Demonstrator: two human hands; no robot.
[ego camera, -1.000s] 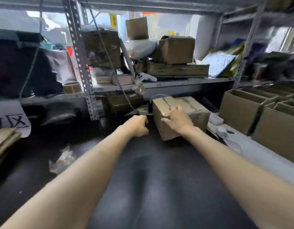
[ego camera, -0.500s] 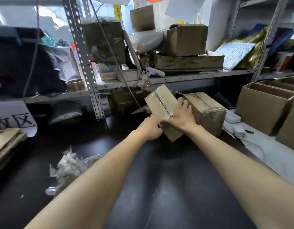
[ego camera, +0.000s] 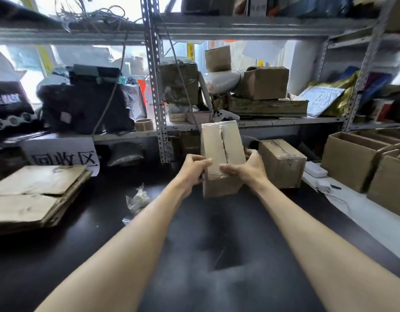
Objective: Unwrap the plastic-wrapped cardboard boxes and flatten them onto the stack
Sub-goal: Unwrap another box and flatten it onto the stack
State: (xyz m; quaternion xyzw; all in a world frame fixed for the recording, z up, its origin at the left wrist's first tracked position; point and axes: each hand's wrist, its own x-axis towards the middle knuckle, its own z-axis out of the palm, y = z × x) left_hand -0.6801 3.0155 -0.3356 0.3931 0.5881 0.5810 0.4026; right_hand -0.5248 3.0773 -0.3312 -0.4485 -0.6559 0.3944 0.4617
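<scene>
Two bare forearms reach forward over the dark surface point(ego camera: 194, 255), converging on one cardboard box point(ego camera: 221, 149) held clear of it, stood on end with its taped seam facing the camera and glossy plastic film over its faces. The left hand point(ego camera: 193, 171) clasps the box's lower left edge, thumb on the front face and fingers curled behind. The right hand point(ego camera: 248, 168) cups the lower right edge, thumb laid across the front. The grip of each hand is thus clamped on this box. Left of the forearms a crumpled wad of clear plastic point(ego camera: 137, 199) lies on the surface. Farther left sits the stack of flattened cardboard point(ego camera: 34, 194), well apart from the held box. Just right of the right hand a second wrapped box point(ego camera: 282, 162) rests on the surface. Open empty cartons point(ego camera: 349, 158) stand at the right edge. Behind the stack a white sheet point(ego camera: 64, 155) reads "回收区". On the metal shelf point(ego camera: 284, 121) beyond stand a tape roll point(ego camera: 144, 124), more boxes and dark bundles.
</scene>
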